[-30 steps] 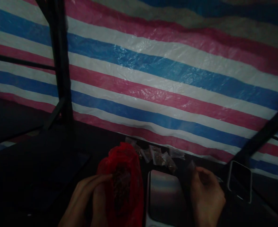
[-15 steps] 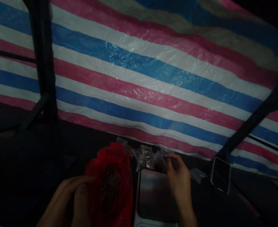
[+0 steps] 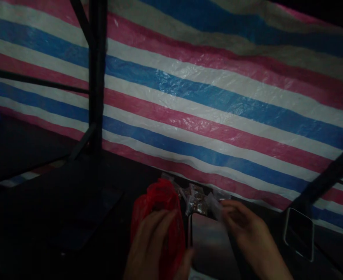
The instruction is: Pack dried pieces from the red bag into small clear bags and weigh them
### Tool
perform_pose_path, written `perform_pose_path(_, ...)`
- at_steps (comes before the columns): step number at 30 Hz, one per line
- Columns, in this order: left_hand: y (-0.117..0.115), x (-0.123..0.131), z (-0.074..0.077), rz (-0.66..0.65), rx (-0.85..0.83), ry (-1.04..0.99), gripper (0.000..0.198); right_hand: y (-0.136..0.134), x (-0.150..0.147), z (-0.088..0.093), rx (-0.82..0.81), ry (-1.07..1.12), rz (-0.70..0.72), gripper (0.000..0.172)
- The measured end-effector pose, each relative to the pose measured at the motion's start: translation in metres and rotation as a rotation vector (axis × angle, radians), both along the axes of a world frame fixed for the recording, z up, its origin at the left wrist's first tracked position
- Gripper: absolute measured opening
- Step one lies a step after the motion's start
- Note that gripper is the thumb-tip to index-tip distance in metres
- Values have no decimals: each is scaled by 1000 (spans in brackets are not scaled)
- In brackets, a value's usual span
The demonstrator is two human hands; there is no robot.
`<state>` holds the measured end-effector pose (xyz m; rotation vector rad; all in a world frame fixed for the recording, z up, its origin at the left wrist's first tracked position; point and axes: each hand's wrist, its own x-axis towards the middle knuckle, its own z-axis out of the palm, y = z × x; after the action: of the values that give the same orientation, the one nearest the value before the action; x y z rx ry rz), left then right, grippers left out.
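Observation:
My left hand (image 3: 156, 241) is over the mouth of a red plastic bag (image 3: 144, 204), its fingers spread and the thumb held apart. The hand covers most of what is inside the bag. My right hand (image 3: 249, 233) pinches a small clear plastic bag (image 3: 214, 205) between thumb and fingers, above the far right corner of a flat scale (image 3: 210, 241). Several small clear packets (image 3: 197, 200) with brown contents lie behind the scale. Motion blurs both hands a little.
A phone (image 3: 299, 234) lies on the dark table at right. Striped plastic sheeting (image 3: 189, 120) hangs behind the table. A dark post (image 3: 96, 77) stands at left, and a slanted bar (image 3: 324, 181) crosses at right. The light is dim.
The view has swung left, so everything sits farther right. My left hand has moved from the red bag's left side to over its mouth. My right hand now pinches a small clear bag.

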<state>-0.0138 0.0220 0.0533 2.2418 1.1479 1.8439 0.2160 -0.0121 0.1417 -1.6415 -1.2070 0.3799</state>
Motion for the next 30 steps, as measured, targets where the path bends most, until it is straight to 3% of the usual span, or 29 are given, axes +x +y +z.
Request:
perform_pose_path(1, 0, 5, -5, 3, 6, 49, 73, 3, -29, 5, -2, 63, 97, 28)
perform_pose_path(2, 0, 9, -8, 5, 0, 75, 82, 6, -56, 9, -4, 109, 179, 24)
perform_pose_path(4, 3, 12, -12, 46, -103, 19, 73, 12, -97, 18, -52, 188, 325, 18)
perform_pose_path(7, 9, 6, -9, 41, -136, -32, 52, 18, -120, 28, -85, 281, 361, 22)
perform_pose_path(11, 18, -10, -4, 22, -10, 72, 58, 23, -115, 29, -123, 349, 313, 21)
perform_pose_path(13, 20, -17, -4, 12, 1, 89, 48, 24, -112, 26, -135, 329, 309, 20)
perform_pose_path(16, 23, -25, -7, -52, -42, 80, 36, 23, -111, 21, -130, 276, 296, 25)
perform_pose_path(21, 22, -31, -5, -120, -157, -23, 43, 22, -109, 17, -128, 266, 389, 28)
perform_pose_path(24, 15, -34, 3, -9, -346, -243, 25, 26, -100, 4, -117, 202, 435, 24)
perform_pose_path(27, 6, -32, 9, 153, -496, -485, 34, 34, -92, -22, -79, -27, 367, 33)
perform_pose_path(30, -2, -20, -1, 187, -531, -629, 33, 41, -91, -45, -117, -166, 380, 46)
